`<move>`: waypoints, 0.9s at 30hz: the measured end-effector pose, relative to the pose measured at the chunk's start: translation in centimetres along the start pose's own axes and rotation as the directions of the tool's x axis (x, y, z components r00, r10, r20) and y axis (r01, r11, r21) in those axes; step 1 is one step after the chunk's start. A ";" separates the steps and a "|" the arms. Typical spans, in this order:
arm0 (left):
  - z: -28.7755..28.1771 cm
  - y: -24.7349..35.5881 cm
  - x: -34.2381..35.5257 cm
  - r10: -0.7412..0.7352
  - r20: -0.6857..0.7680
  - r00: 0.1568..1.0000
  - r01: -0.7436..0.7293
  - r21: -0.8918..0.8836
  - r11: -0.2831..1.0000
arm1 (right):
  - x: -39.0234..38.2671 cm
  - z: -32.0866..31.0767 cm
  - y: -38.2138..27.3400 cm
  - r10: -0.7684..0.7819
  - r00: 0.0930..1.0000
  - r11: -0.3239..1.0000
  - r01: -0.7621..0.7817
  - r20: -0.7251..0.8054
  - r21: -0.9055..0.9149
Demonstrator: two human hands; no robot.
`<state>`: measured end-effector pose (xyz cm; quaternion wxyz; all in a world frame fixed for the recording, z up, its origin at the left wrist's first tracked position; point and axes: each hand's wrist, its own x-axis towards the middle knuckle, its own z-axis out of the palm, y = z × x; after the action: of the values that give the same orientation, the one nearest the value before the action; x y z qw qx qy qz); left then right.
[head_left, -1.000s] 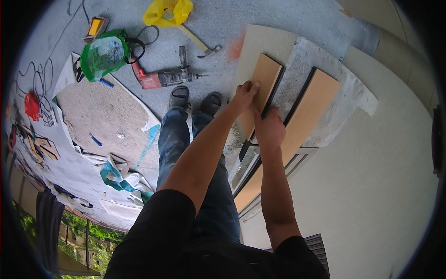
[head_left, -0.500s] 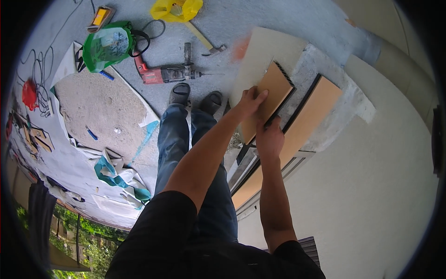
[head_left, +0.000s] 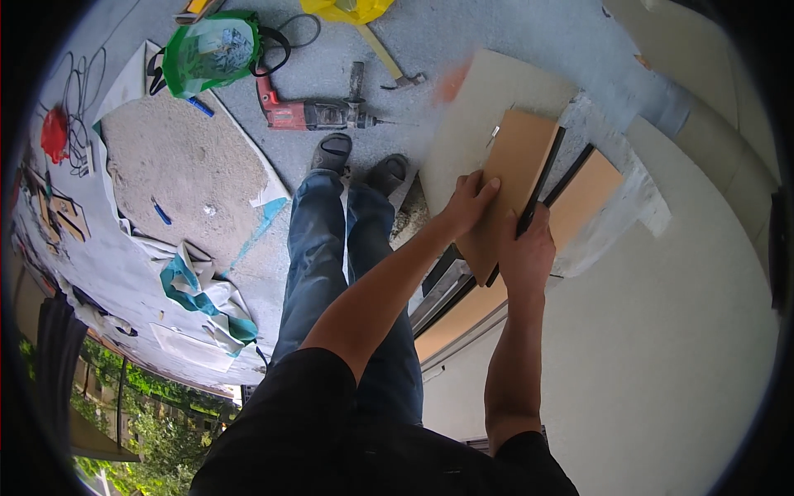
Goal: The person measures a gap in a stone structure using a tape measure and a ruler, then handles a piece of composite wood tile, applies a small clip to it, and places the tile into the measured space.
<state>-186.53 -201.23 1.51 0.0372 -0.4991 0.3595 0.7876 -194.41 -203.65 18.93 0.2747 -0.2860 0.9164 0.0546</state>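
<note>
A short tan board (head_left: 519,157) with a dark edge is held between both my hands, tilted over a longer board. My left hand (head_left: 470,202) grips its left side, thumb on the tan face. Around its dark right edge, lower down, closes my right hand (head_left: 529,248); some of those fingers are hidden behind the board. The longer tan board (head_left: 591,194), also dark-edged, lies beneath and to the right, partly covered by the held piece and my right hand. A large pale slab (head_left: 463,116) is beyond my left hand.
A red and black rotary hammer drill (head_left: 306,114) lies past my feet, near a hammer (head_left: 382,54). Farther left stand a green bag (head_left: 186,62) and a yellow bag (head_left: 347,10). A crumpled sheet (head_left: 194,289) spreads at left; a pale wall (head_left: 662,331) rises at right.
The short board has shifted right and turned, showing more of its tan face and its dark long edge. Both hands moved right with it, still gripping.
</note>
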 end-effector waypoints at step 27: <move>-29.7 -3.3 -41.5 -0.475 0.026 0.880 0.373 0.583 0.722 | -29.4 11.1 1.6 -0.737 0.501 0.631 0.751 0.455 0.196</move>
<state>-141.89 -204.27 26.26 0.3927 -0.4643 0.4458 0.6569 -169.93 -184.93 25.22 0.4917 -0.6310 0.5999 0.0151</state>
